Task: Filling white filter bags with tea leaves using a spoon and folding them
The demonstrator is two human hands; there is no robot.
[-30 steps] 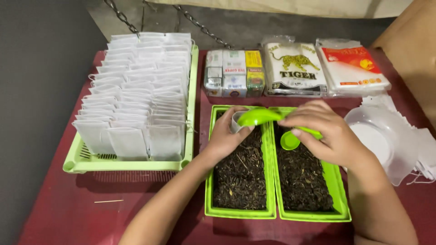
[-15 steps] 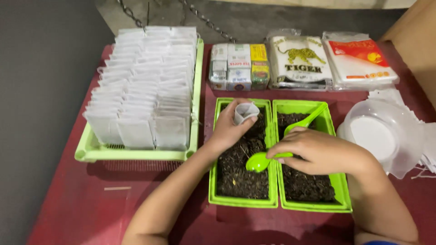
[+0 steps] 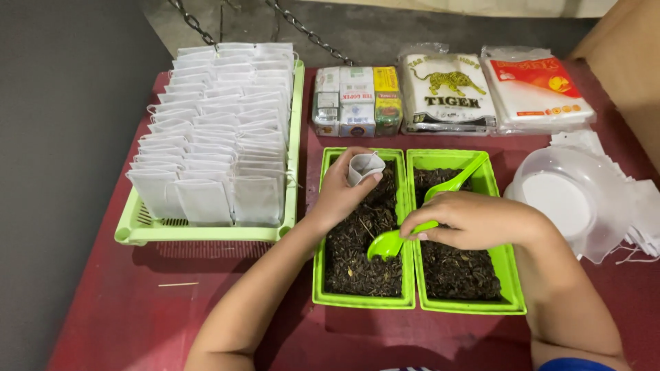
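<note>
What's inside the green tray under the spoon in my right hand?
The left green tray holds dark loose tea leaves, with the green spoon dipping in from the right hand. The left hand covers part of the leaves; the tray bottom is hidden.

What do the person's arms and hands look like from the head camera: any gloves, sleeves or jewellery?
Both are bare: the left hand and right hand wear no gloves, and no rings or watch show. The forearms are uncovered. Only a sliver of blue sleeve fabric shows at the right upper arm, at the bottom edge.
</note>
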